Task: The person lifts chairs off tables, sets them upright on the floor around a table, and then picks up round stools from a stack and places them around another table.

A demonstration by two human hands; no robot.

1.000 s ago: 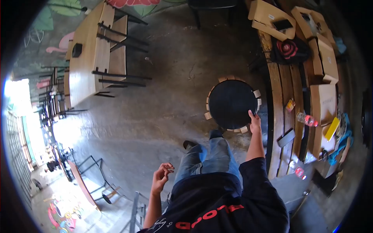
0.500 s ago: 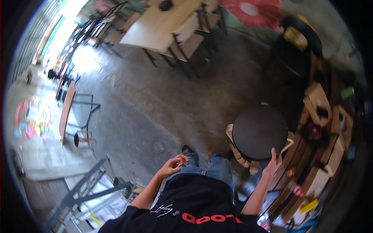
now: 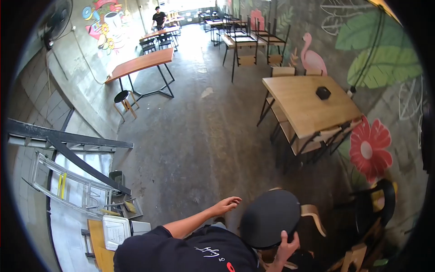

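A round stool with a black seat [image 3: 270, 219] and bent light-wood legs [image 3: 313, 218] is just in front of my body. My right hand [image 3: 288, 247] grips the near right rim of the seat, with the thumb at the edge and the other fingers partly hidden. Beyond the seat's left side, my left hand [image 3: 226, 205] is held out in the air, its fingers loosely extended and holding nothing. A gap separates it from the stool. The seat and my body hide most of the stool's underside.
On the right stands a wooden table [image 3: 308, 102] with chairs and a black object [image 3: 322, 93] on it. An orange-brown table [image 3: 142, 67] and small stool [image 3: 124, 102] are at left. A ladder [image 3: 72, 186] leans left; a black chair [image 3: 385, 204] is right. A person [image 3: 158, 19] stands far off.
My view has swung up and round, bringing the far room into sight. My right hand stays at the stool's rim; my left hand has reached forward, nearer the seat, its fingers less curled.
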